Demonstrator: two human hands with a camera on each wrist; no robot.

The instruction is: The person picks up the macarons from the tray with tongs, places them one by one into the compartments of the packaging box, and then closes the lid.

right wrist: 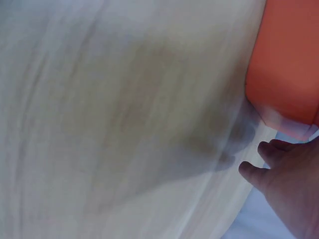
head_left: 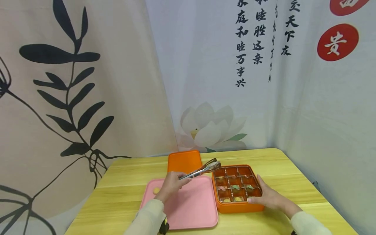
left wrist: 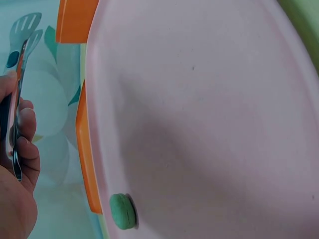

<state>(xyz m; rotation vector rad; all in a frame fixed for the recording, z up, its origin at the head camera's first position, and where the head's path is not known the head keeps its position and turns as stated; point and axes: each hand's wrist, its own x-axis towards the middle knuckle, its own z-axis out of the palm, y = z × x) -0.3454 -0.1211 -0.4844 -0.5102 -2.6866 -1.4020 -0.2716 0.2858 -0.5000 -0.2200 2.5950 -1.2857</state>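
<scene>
My left hand [head_left: 172, 184] grips metal tongs [head_left: 201, 170] above the pink tray [head_left: 194, 225]. The tongs' slotted heads point toward the orange box [head_left: 239, 207], and I see nothing held between them in the left wrist view. A small round macaron [head_left: 156, 191] lies near the tray's left edge; it looks yellowish from the head and green in the left wrist view [left wrist: 122, 211]. My right hand [head_left: 271, 197] is at the box's right side, thumb by the front corner and fingers along the wall. Inside the box, a clear divided insert holds several yellow, pink and green pieces.
An orange lid-like panel [head_left: 183, 161] lies behind the tray, partly hidden by the left hand and tongs. Everything stands on a yellow wood-grain table [head_left: 117, 195]. Printed curtains [head_left: 205, 81] hang close behind the table and on its right.
</scene>
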